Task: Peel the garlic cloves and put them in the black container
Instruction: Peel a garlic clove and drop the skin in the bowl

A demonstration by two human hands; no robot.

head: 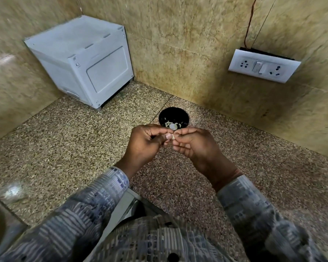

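Garlic clove [172, 136], head view: we see one clove, pinched between the fingertips of both hands and held above the tabletop [83, 148], just on the near side of the black container [164, 115]. The left hand [146, 142] grips it from the left with curled fingers and thumb. The right hand [194, 145] pinches it from the right. The clove is too small for us to tell how much skin remains.

Progress: the container holds pale peeled pieces [171, 125] on its near inner side, so we judge the task partly done, with the peeling of the present clove in hand. Left to do: finish this clove and drop it in. We see no stock of unpeeled cloves. A blurred pale heap [11, 191] lies well to the near left of the container, and we cannot identify it.

Count: one container, one clove in the hands, two hands. The pieces inside number several, and blur prevents an exact count.
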